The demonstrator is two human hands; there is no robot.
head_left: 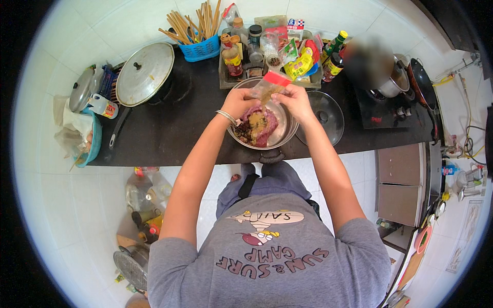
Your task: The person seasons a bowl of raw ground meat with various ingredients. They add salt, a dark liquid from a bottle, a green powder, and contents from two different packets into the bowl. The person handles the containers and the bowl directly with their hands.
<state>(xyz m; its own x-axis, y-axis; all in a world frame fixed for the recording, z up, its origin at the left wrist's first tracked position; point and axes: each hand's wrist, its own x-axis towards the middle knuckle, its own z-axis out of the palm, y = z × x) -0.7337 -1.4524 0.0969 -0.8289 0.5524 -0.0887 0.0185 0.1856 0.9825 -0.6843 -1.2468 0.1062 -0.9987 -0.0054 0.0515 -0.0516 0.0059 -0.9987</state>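
A clear plastic spice packet (268, 88) with a red end and brown powder inside is held above a steel pot (285, 134). My left hand (239, 102) pinches one side of it, and my right hand (296, 101) grips the other. Both hands are closed, with some fingertips hidden behind the packet. Down in the pot lies pinkish-red minced meat (267, 134), topped with a heap of brown powder and dark bits. A bangle circles my left wrist. Beside the pot, under my right forearm, rests a glass lid (328, 117).
Behind the pot, a tray (224, 77) holds bottles, jars and seasoning bags. A blue basket (200, 50) of chopsticks stands at the back left, near a lidded wok (145, 74). At right are a cooktop (382, 115), a saucepan (394, 84) and a frying pan (423, 84).
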